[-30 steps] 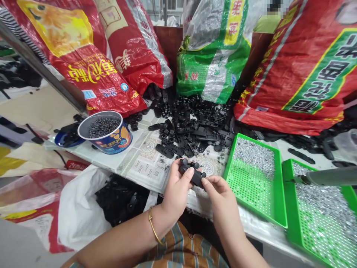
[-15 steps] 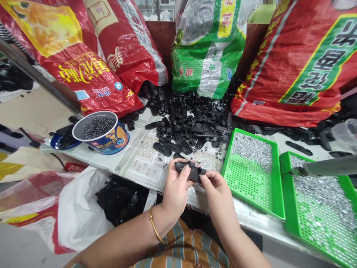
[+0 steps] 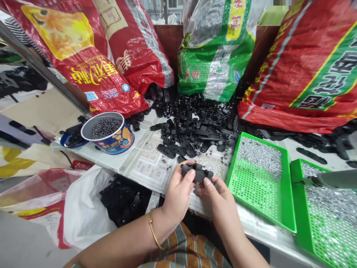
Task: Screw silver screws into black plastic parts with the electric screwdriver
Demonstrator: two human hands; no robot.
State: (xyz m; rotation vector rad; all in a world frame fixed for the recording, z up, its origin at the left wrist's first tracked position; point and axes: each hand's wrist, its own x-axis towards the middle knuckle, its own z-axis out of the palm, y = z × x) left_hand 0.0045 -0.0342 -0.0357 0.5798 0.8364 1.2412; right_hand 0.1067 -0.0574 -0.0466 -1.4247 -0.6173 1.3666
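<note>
Between my hands, above the table's front edge, is a black plastic part [image 3: 197,174] with round, wheel-like knobs along its upper side. My left hand [image 3: 177,191] grips its left end, thumb across the near face. At its right end my right hand [image 3: 219,195] pinches it with thumb and fingers; the fingertips behind are partly hidden. Just beyond lies a pile of similar black plastic parts [image 3: 200,128], some long and flat, others small and round.
A blue tub [image 3: 118,140] of small dark pieces stands left. Two green perforated trays, a nearer one [image 3: 258,199] and a farther-right one [image 3: 305,227], hold small silvery metal pieces. A grey rod [image 3: 338,179] overhangs the right tray. Red sacks [image 3: 292,67] and a green sack [image 3: 214,78] line the back.
The black part has turned a little in my hands, showing more of its near face. My right thumb has moved onto its lower right edge. The whole view has shifted slightly left.
</note>
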